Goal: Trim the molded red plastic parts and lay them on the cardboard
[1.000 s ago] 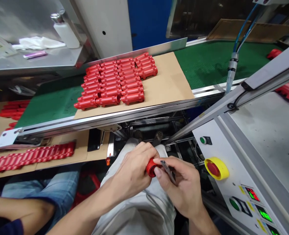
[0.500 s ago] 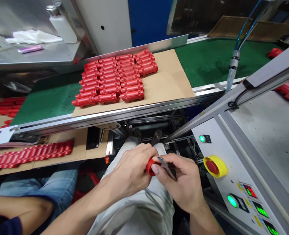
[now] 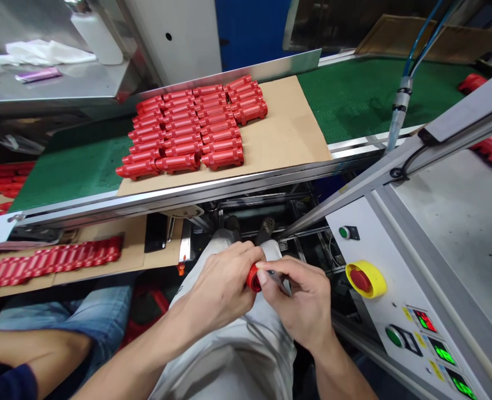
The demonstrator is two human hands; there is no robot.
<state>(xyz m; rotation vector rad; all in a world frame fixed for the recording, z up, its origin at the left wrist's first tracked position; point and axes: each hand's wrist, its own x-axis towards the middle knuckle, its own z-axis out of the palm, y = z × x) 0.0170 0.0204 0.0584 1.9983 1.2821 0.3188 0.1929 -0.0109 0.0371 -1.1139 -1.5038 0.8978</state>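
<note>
Below the flat tan cardboard sheet [image 3: 285, 130], over a lap in pale trousers [image 3: 237, 361]: red hollow cylindrical plastic part [image 3: 253, 280], round open end facing the right hand [image 3: 302, 289]. Fingers of the left hand [image 3: 229, 278] wrapped around the part, most of its length hidden. Fingers of the right hand pinched on a slim grey metal tool [image 3: 276, 275], thumb tip at the part's rim; tool tip hidden, its contact with the interior impossible to tell. On the cardboard sheet: ribbed red plastic cylinders [image 3: 183, 133], lying on their sides in close-set rows. Beneath the sheet, extending beyond it to left and right: green conveyor belt [image 3: 366, 105]. Right of and lower than the sheet: light grey control panel [image 3: 373, 239] with a red push button [image 3: 359, 281] in a yellow collar [image 3: 379, 281]. Left of and lower than the sheet: slanting row of red plastic pieces [image 3: 49, 261] near a black flat rectangular object [image 3: 156, 232]. Farther down on that side: bare forearm of a co-worker [image 3: 33, 350]. Left of and above the sheet: steel worktop [image 3: 83, 86] with a white plastic bottle [image 3: 98, 39] and purple packet [image 3: 39, 75].
</note>
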